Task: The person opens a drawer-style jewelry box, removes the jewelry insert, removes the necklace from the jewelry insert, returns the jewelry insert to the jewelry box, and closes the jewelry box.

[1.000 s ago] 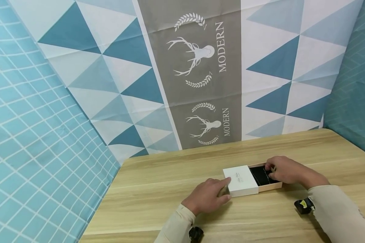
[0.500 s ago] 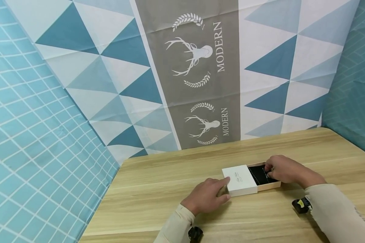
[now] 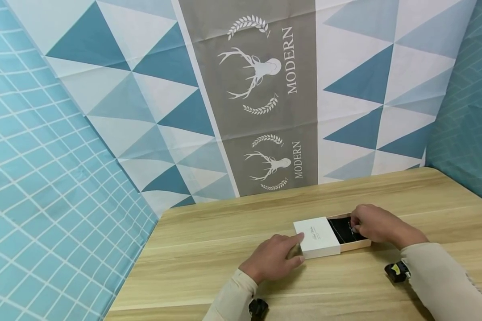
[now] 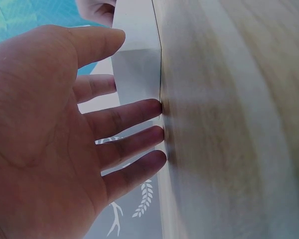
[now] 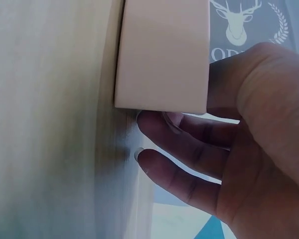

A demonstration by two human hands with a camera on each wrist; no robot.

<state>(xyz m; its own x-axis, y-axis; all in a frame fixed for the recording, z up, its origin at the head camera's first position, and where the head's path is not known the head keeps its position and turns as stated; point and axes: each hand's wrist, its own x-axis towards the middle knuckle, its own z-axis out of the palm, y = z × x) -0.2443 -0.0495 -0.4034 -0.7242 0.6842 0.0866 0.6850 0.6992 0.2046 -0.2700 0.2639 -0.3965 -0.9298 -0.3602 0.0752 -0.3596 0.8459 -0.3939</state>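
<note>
A white box sleeve point(image 3: 319, 238) with small dark lettering lies on the table, and a peach-coloured drawer point(image 3: 355, 246) sticks out of its right side. Inside the drawer is a black pad point(image 3: 342, 226), crossed by a thin silvery chain point(image 3: 337, 233). My left hand point(image 3: 271, 261) holds the sleeve's left end between thumb and index finger; the left wrist view shows its other fingers spread along the end. Over the drawer's right end, my right hand point(image 3: 375, 225) pinches at the chain with thumb and index finger. Its fingertips are partly hidden. In the right wrist view, other fingers hang beside the drawer's end.
The box lies on a light wooden table point(image 3: 209, 263). Patterned cloth with deer prints point(image 3: 267, 98) hangs behind the table, and blue gridded cloth point(image 3: 44, 178) hangs at the left. Both wrists wear small black cameras.
The fingertips of my right hand have closed together over the black pad and shifted slightly. The left hand and the box stay in place.
</note>
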